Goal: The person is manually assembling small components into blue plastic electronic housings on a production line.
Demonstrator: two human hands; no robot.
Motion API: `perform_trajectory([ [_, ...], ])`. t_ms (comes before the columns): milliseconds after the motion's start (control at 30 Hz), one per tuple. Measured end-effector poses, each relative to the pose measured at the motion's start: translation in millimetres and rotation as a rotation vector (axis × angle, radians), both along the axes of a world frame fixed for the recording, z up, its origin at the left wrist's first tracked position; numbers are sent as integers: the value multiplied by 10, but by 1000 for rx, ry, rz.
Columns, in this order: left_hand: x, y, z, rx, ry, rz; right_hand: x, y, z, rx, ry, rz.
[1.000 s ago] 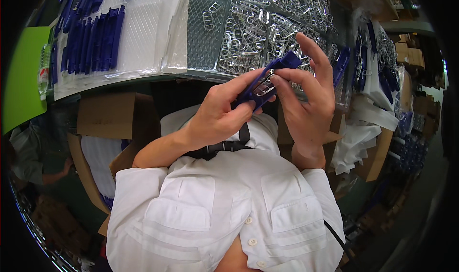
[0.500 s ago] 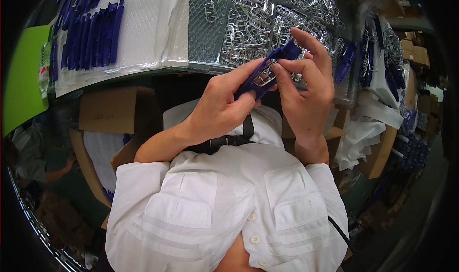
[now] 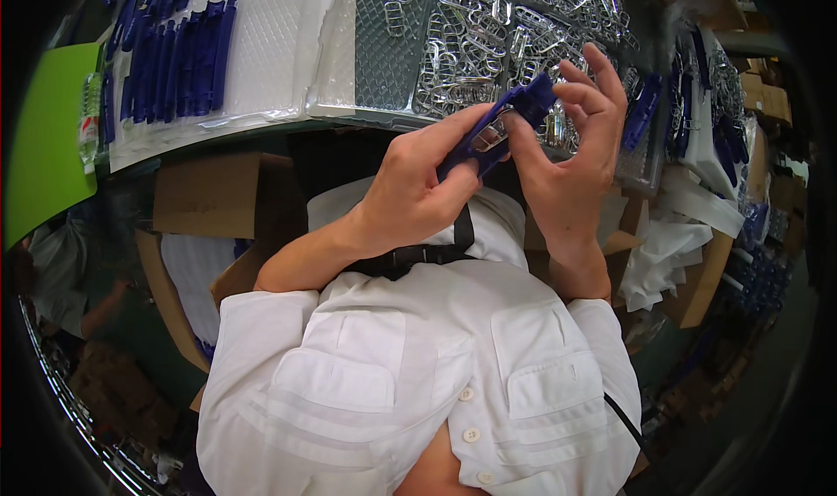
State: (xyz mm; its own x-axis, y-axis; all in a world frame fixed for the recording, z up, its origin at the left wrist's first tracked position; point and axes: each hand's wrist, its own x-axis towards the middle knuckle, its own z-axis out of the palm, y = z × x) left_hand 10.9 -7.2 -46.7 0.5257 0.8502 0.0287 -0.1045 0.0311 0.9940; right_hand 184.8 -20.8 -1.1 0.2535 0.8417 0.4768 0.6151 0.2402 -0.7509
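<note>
My left hand (image 3: 414, 180) is closed around a long dark-blue plastic casing (image 3: 534, 99), held tilted with its far end up to the right. A shiny metal wire piece (image 3: 493, 132) sits in the opening of the casing. My right hand (image 3: 571, 178) rests its thumb on the casing beside the metal piece. Its other fingers are raised and spread apart beyond the casing's far end. Just past the hands, many silvery oblong metal loops (image 3: 466, 38) lie heaped in a clear divided plastic tray (image 3: 381, 78).
Blue plastic casings (image 3: 199, 60) lie in a row on a white textured sheet (image 3: 266, 60) at the left, near a green board (image 3: 48, 139). Another blue casing (image 3: 643, 112) lies right. Open cardboard boxes (image 3: 205, 195) stand below the table edge. A person's arm (image 3: 105, 309) shows at far left.
My right index finger has come away from its pinch with the thumb, and the fingers have spread upward. The thumb stays at the casing. The view has shifted slightly.
</note>
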Motion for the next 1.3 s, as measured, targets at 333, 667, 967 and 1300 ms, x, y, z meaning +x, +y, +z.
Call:
perform_trajectory([
  [333,102,112,112,-224,40,-2,157,80,-168,-455,505,269],
  [667,231,302,16,-142,145,48,351,289,-291,-406,276,267],
  [967,-61,137,397,466,176,12,420,32,-220,-140,967,492],
  [1300,-38,259,433,607,299,305,852,-136,-153,-109,656,170],
])
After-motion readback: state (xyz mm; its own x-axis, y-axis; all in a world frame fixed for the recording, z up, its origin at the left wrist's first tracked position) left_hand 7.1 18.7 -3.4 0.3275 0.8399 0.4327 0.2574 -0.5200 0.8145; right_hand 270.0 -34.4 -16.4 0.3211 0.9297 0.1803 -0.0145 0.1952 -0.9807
